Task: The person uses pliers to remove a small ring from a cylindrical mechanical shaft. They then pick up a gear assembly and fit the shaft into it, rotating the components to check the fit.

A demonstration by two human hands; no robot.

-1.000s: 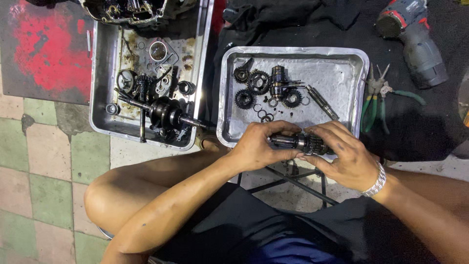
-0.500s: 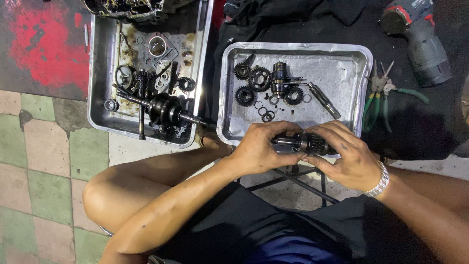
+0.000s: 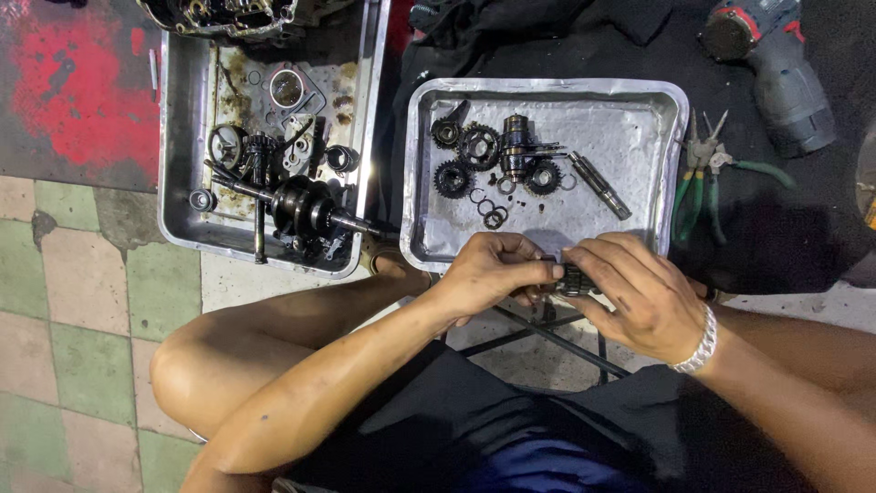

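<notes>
1. Steel gear shaft (image 3: 575, 278) sits crosswise between both hands, over the near rim of the tray (image 3: 657, 100) (likely so dropped bits land inside).
2. Left hand (image 3: 488, 274) fingers curl around one end.
3. Right hand (image 3: 639, 292) pinches the other end.
4. Loose gears (image 3: 474, 146) lie grouped in the tray.

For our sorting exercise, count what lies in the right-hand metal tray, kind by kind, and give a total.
In the right tray:
Toothed gears: 4, first one
Ribbed drum-shaped part: 1
Plain shaft: 1
Small rings and washers: about 6, too small to count surely
Total: about 12
</notes>
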